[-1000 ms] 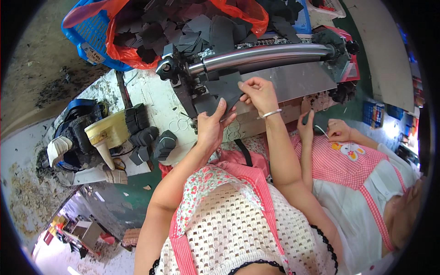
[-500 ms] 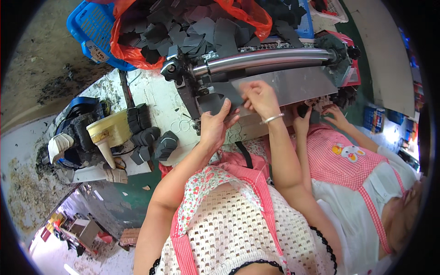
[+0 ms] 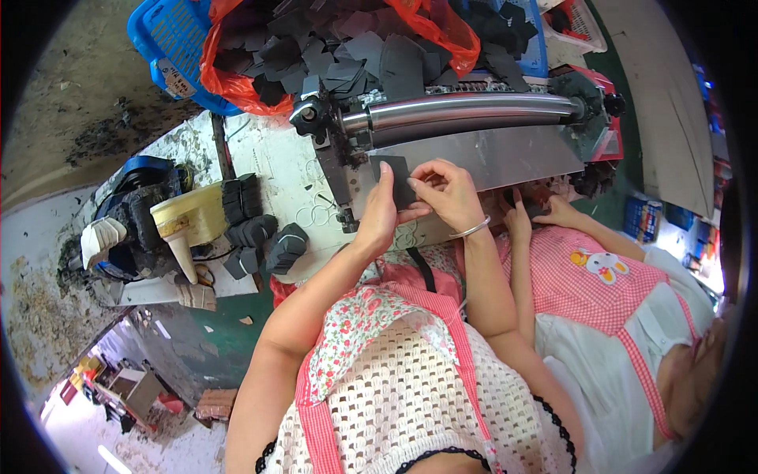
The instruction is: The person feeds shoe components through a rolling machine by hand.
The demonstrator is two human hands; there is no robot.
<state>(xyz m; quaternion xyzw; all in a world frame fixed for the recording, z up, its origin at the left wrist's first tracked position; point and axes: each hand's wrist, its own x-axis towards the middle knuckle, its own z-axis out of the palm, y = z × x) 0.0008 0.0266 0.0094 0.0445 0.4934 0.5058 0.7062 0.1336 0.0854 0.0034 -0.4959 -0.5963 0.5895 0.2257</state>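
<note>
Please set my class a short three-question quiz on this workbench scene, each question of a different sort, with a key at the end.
1. Multiple choice: what is in the left grip?
A) a white ring
B) a dark flat piece
C) a pair of scissors

2. True or false: the silver bracelet is on the same arm as the right grip.

3. Fill in the missing colour: beside the orange bag of dark scraps, at the upper left, is a ____ basket.

Key:
1. B
2. True
3. blue
</note>
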